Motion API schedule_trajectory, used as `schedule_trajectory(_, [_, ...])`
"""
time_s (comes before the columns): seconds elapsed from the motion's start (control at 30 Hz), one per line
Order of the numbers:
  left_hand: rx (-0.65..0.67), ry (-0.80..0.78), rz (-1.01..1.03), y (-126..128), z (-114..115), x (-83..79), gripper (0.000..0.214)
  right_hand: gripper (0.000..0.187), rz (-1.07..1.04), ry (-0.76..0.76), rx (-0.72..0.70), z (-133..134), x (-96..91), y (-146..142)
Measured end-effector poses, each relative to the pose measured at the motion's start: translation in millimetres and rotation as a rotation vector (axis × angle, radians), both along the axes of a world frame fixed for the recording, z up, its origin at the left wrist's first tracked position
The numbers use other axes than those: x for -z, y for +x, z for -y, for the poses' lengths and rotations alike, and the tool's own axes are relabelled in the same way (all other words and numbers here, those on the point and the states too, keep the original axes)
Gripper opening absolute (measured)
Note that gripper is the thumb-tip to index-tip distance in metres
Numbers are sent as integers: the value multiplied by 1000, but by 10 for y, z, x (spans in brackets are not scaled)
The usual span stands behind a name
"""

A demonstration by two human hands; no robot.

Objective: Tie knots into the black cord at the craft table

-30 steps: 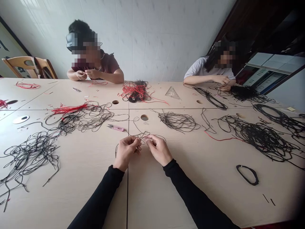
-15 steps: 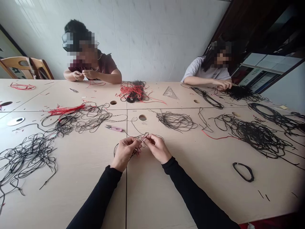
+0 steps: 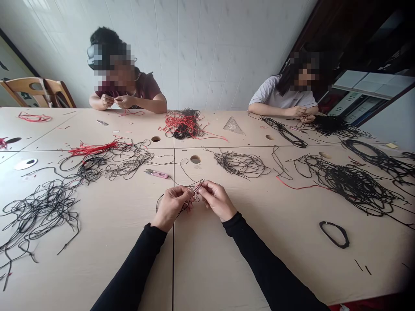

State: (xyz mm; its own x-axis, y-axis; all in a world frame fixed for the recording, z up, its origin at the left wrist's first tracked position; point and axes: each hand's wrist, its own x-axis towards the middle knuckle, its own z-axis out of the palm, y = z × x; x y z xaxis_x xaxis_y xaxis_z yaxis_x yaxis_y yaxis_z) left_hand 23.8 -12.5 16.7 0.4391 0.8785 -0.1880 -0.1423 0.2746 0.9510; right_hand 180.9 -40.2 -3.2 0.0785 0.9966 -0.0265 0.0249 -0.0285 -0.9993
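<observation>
Thin black cord runs in small loops between my two hands above the table seam. My left hand pinches it between thumb and fingers, and a loop hangs by its outer side. On the other side my right hand is closed on the cord with thumb and forefinger. Its other fingers are partly hidden. One loose strand curls away beyond my fingertips. Just past my left hand lie pink-handled thread snips. A loose coil of black cord rests beyond my right hand.
Tangled black cords spread at left, with red cords behind. A larger black heap and a black ring lie at right. A clear triangle ruler and cable holes are farther back. Two people work across the table.
My fingertips have shifted slightly on the cord, and its loops show more openly between them. The whole view has moved a little. Across the table, the right person's hands have come closer together.
</observation>
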Motion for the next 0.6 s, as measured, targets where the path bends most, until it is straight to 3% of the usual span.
schedule_trajectory(0.6, [62, -1, -8, 5, -3, 28, 25, 26, -319, -186, 58, 2, -105, -19])
